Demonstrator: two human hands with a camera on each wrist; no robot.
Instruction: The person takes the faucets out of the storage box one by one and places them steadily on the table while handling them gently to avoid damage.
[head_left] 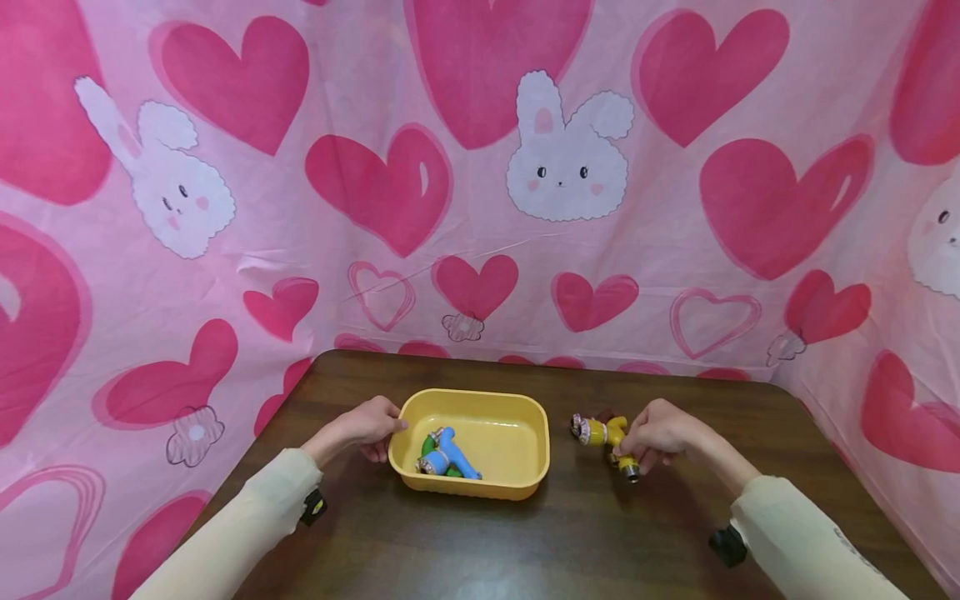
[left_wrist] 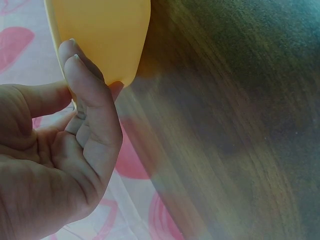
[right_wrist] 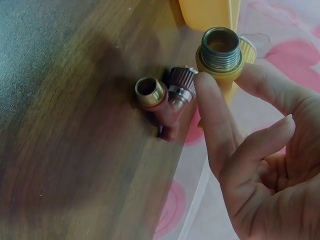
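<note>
On the left, my left hand (head_left: 372, 427) pinches the rim of a yellow plastic basin (head_left: 506, 442) between thumb and fingers; the left wrist view shows the same grip. Inside the basin lie a blue Y-shaped pipe fitting (head_left: 453, 454) and a green fitting (head_left: 429, 445), partly hidden beneath it. To the right of the basin, my right hand (head_left: 662, 433) pinches a yellow Y-shaped pipe fitting (head_left: 615, 429) by one arm, near its threaded metal end. Just beyond it sits a dark red fitting (right_wrist: 170, 107) with a ribbed cap and a brass thread, mostly covered in the head view.
Everything stands on a dark brown wooden table (head_left: 465, 550) with rounded far corners. Pink cloth (head_left: 480, 225) printed with hearts and rabbits hangs behind it and along both sides.
</note>
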